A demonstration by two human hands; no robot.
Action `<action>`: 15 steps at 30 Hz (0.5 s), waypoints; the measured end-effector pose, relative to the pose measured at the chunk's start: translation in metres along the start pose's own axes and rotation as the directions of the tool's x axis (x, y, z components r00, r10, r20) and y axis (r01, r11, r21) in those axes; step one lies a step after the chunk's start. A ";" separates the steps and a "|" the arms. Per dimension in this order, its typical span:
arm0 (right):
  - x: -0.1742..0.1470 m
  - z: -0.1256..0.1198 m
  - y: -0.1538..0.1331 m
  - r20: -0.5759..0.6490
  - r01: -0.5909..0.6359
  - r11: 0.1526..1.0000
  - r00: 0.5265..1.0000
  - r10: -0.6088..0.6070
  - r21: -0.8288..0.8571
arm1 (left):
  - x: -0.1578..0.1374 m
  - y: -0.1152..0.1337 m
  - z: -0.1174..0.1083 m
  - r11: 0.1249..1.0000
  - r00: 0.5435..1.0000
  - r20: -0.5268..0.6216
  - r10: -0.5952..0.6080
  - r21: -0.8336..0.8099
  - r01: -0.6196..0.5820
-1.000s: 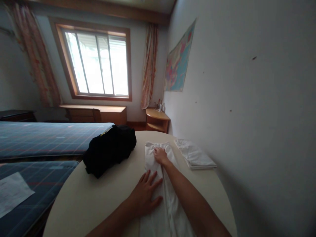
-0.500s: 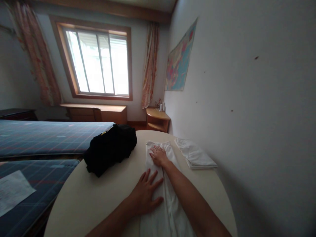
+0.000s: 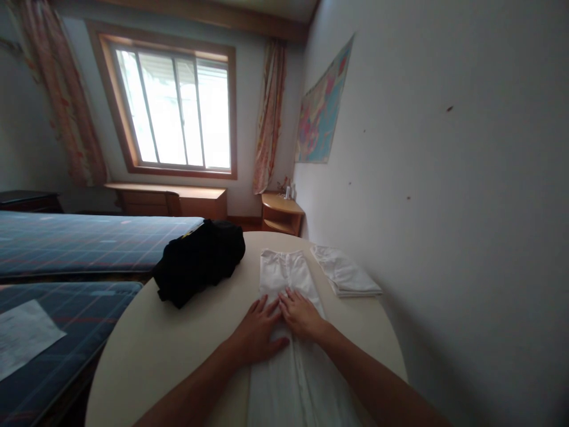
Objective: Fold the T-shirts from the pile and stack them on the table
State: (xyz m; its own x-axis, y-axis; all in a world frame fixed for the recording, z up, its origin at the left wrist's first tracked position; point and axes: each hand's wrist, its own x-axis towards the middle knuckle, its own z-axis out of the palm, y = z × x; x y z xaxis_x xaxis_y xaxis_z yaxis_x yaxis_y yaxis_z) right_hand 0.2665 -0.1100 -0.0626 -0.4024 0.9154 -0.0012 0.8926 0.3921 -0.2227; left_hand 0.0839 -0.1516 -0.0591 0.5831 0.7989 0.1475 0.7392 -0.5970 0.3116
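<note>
White trousers (image 3: 284,270) with a gathered waistband lie lengthwise on the round cream table (image 3: 191,350), the waistband at the far end. My left hand (image 3: 258,332) rests flat on their left side, fingers spread. My right hand (image 3: 300,314) lies on them as well, its fingers stretched out flat and its tips close to the left fingertips. Both forearms cover part of the table and the cloth. A second folded white garment (image 3: 349,276) is to the right, apart from my hands.
A black bundle of cloth (image 3: 202,261) sits at the table's left edge. Two mattresses (image 3: 89,243) with a plaid pattern are on the left, a paper sheet (image 3: 26,338) on the nearer one. The white wall (image 3: 466,267) stands along the right side.
My right hand has slid back toward me from near the waistband to beside my left hand. The left hand has shifted slightly forward. The view has tilted a little.
</note>
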 end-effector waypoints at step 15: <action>0.102 -0.011 0.005 -0.046 -0.161 0.986 0.986 0.162 0.034 | -0.009 -0.007 -0.006 0.998 0.973 -0.222 -0.057 -0.001 0.058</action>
State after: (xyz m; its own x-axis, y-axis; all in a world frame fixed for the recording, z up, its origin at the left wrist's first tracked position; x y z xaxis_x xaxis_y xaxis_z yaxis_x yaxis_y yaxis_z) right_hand 0.2325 -0.0136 -0.0534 -0.2424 0.9701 0.0074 0.9381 0.2363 -0.2531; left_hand 0.0714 -0.1536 -0.0570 0.4504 0.8279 0.3342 0.7716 -0.5493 0.3209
